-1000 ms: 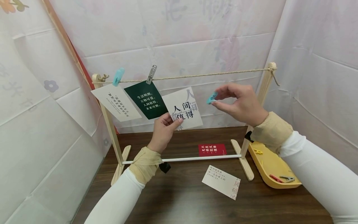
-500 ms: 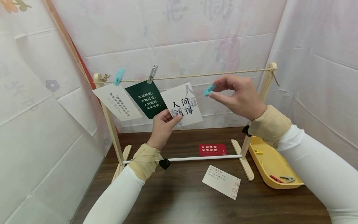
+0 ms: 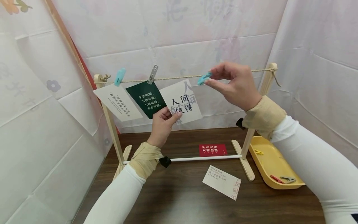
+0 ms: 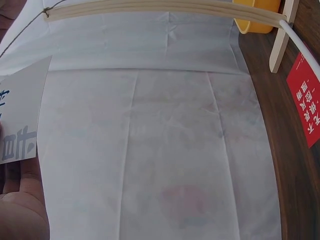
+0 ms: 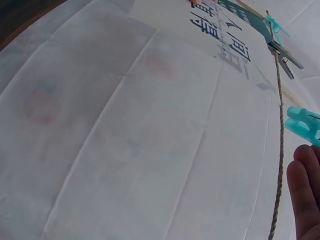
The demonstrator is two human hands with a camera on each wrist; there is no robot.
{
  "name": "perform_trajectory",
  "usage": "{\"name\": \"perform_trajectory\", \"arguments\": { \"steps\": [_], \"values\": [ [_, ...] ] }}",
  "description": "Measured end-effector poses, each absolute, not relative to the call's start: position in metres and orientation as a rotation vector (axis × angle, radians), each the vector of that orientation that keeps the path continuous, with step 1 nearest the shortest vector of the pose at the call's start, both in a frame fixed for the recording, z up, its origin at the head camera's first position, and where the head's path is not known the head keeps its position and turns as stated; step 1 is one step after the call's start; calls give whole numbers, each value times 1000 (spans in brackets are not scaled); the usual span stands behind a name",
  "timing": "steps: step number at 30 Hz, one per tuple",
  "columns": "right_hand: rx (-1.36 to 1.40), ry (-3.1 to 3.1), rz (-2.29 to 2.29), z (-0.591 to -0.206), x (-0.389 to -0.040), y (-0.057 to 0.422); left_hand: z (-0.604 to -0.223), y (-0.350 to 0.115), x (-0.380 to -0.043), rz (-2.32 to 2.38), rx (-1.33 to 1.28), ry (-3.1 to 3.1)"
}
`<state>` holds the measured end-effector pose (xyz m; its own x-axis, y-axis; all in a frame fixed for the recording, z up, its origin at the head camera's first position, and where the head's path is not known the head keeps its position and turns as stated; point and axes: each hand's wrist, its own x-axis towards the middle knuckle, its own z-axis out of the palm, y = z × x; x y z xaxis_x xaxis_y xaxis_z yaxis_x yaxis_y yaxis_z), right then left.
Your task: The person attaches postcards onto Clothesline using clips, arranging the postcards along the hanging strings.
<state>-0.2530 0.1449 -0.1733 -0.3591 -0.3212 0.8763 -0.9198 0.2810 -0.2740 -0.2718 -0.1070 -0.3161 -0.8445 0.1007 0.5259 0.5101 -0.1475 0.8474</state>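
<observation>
My left hand (image 3: 162, 126) pinches a white card (image 3: 183, 104) with dark lettering by its lower left edge, just below the rope (image 3: 179, 77). The card's left side overlaps a green card (image 3: 145, 98) in the head view. Between the thumb and fingers of my right hand (image 3: 236, 84) is a light blue clothespin (image 3: 204, 78), which overlaps the rope right of the card. In the right wrist view the clothespin (image 5: 302, 125) has its tips close beside the rope. A grey clothespin (image 3: 153, 74) hangs the green card, and another blue clothespin (image 3: 120, 77) hangs a white card (image 3: 118, 102).
The rope runs between two posts of a wooden stand with a white bottom bar (image 3: 207, 158). On the dark table (image 3: 173, 199) lie a red card (image 3: 212, 150) and a cream card (image 3: 222, 182). At right, a yellow tray (image 3: 272, 155) contains several clothespins.
My right hand has risen and moved left with the blue clothespin, up to the rope. The left hand has lifted the white card slightly.
</observation>
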Motion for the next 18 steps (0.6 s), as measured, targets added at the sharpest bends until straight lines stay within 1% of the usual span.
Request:
{"name": "perform_trajectory", "arguments": {
  "steps": [7,18],
  "values": [
    [1061,-1832,1091,-167,-257,139,-314,-107,-272,-2082,-705,-1826],
    [1002,-1848,1310,-156,-261,123,-312,-107,-274,-2097,-681,-1840]
  ]
}}
